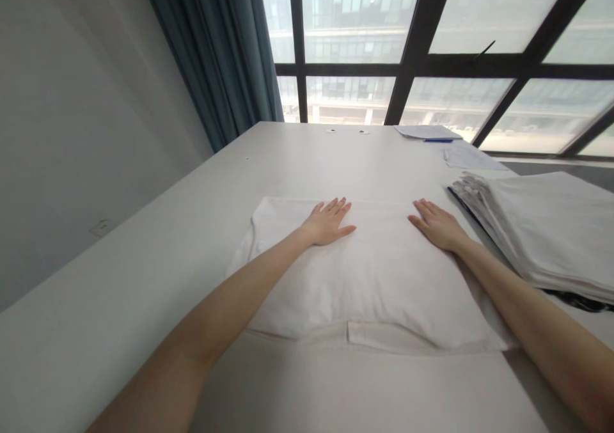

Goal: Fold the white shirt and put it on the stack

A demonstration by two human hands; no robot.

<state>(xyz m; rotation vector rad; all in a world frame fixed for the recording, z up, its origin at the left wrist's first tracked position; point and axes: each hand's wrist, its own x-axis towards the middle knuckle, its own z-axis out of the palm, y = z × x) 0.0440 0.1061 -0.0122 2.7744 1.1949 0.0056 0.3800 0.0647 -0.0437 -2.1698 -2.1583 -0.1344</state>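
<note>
A white pillow in a white case (374, 279) lies flat on the white table (119, 305) in front of me. My left hand (329, 222) rests palm down on its far left part, fingers stretched out and holding nothing. My right hand (436, 223) lies flat on the far right part of the pillow, fingers also extended. The pillowcase's open flap shows along the near edge.
A stack of folded white linens (547, 228) sits to the right of the pillow. Papers and a blue pen (437, 140) lie at the table's far right. A blue curtain (215, 55) hangs by the window; a grey wall runs along the left.
</note>
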